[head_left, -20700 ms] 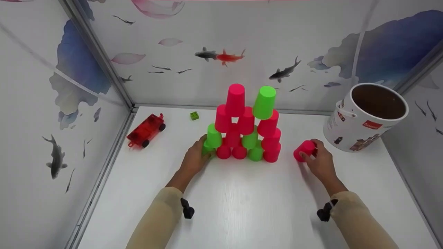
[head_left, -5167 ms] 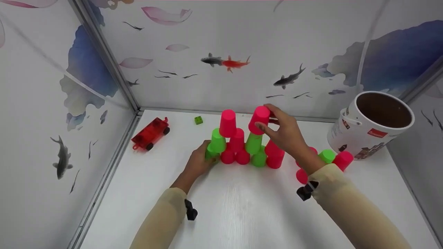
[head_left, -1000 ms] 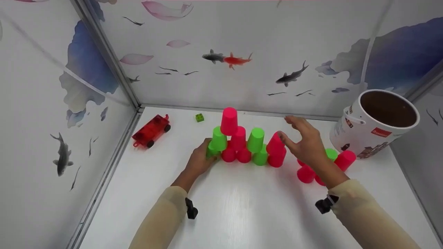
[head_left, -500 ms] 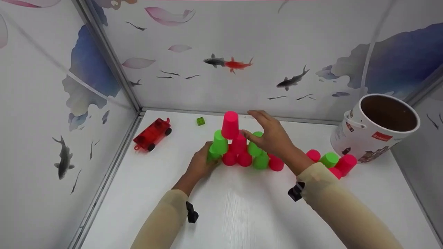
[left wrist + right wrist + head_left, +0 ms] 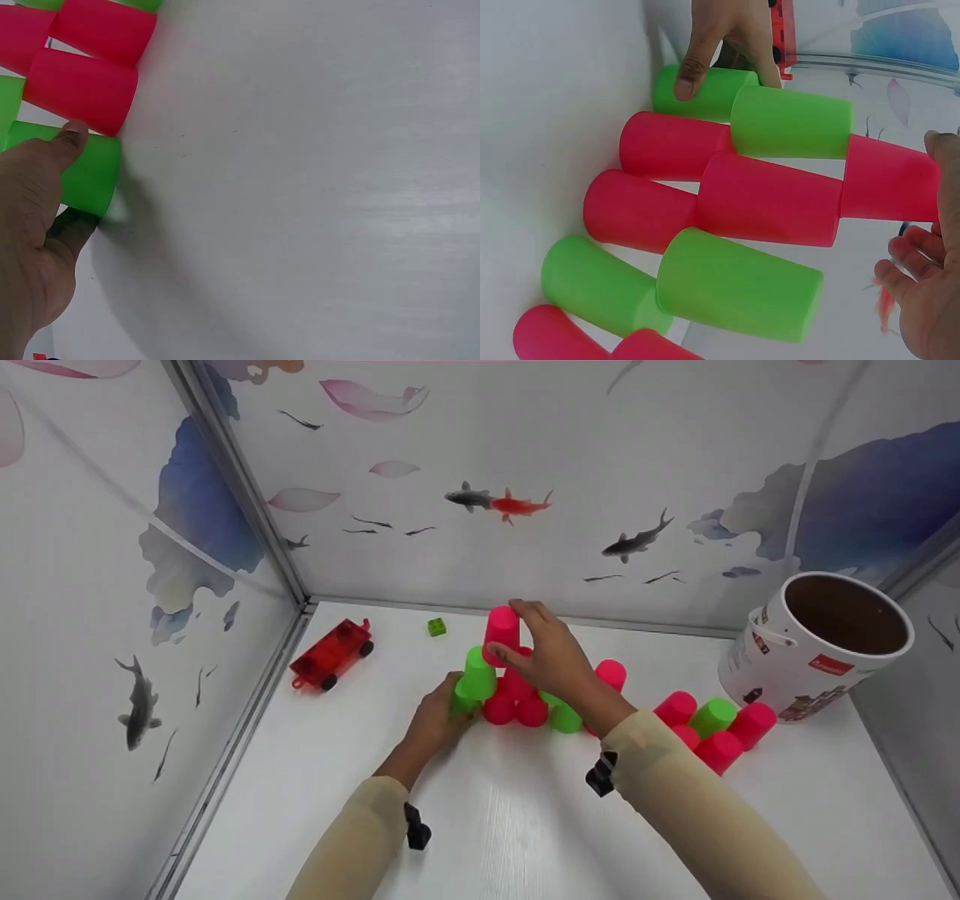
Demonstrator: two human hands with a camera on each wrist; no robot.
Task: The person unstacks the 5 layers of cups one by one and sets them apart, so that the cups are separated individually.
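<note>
A stack of red and green cups stands upside down on the white table. In the head view my left hand (image 5: 435, 716) holds the bottom green cup (image 5: 91, 176) at the stack's left end, thumb on its near side. My right hand (image 5: 551, 656) grips the lone top red cup (image 5: 502, 631), thumb in front and fingers behind. That cup still touches the second row, above a green cup (image 5: 791, 124) and a red cup (image 5: 772, 199). Further along this row are another green cup (image 5: 739, 285) and a red cup (image 5: 611, 675). My right forearm partly hides the stack's right end.
Several loose red and green cups (image 5: 712, 718) stand right of the stack. Behind them is a large white bucket (image 5: 757, 660). A red toy wagon (image 5: 332, 655) and a small green block (image 5: 436, 627) lie at the back left. Printed wall panels (image 5: 525, 562) border the table.
My right hand has moved left from beside the stack's right end to the top red cup and taken hold of it. The left hand stays on its green cup.
</note>
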